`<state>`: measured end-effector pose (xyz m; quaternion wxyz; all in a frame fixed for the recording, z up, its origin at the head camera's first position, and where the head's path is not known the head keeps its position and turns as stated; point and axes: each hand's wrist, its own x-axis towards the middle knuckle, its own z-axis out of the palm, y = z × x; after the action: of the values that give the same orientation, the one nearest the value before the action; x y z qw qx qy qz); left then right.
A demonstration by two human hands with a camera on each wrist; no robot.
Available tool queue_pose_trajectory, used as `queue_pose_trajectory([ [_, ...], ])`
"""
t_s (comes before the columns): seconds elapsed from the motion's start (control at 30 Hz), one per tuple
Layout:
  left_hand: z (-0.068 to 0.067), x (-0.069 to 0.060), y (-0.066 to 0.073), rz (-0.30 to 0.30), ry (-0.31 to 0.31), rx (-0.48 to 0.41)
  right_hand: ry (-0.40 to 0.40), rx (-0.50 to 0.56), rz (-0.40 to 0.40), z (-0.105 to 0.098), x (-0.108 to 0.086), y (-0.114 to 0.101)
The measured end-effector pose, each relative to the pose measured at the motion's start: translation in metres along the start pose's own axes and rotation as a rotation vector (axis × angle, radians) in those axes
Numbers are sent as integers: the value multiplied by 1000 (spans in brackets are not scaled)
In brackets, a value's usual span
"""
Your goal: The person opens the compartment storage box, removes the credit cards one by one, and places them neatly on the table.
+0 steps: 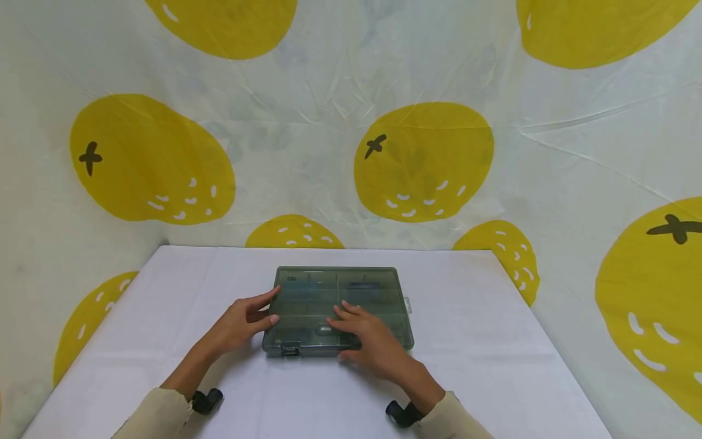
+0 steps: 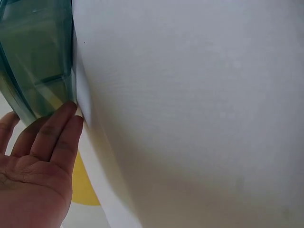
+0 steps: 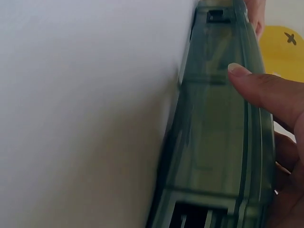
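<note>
A translucent dark green plastic compartment box (image 1: 307, 299) lies flat on the white-covered table, its lid down. Dividers show through the lid, along with dark or bluish shapes too dim to name. My left hand (image 1: 236, 326) touches the box's left side, its fingers fairly straight in the left wrist view, against the end wall (image 2: 47, 95). Across the front middle of the lid rests my right hand (image 1: 373, 341), fingers spread. Its thumb (image 3: 256, 90) lies against the front wall in the right wrist view. A front latch (image 1: 290, 350) sits near the left corner.
White cloth (image 1: 208, 274) covers the table around the box. Behind and beside it hangs a pale sheet printed with yellow fruit (image 1: 425, 161). A clear tab (image 1: 407, 305) sticks out at the box's right side. Each wrist wears a small black camera (image 1: 207, 402).
</note>
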<state>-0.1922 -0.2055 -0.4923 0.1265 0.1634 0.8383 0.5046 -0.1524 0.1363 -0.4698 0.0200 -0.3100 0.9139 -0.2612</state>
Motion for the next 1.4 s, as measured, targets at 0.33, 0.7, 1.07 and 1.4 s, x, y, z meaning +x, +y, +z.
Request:
queue_pose_trajectory([
  [0.33, -3, -7, -4, -42, -4, -96, 3, -6, -36, -8, -8, 12],
  [0.7, -4, -16, -9, -73, -23, -181, 20, -38, -71, -9, -10, 13],
  [1.07, -6, -18, -12, -50, -89, -238, 38, -52, -66, -11, -12, 9],
  [1.4, -7, -17, -17, 2, -109, -259, 79, -44, -100, -16, -13, 7],
])
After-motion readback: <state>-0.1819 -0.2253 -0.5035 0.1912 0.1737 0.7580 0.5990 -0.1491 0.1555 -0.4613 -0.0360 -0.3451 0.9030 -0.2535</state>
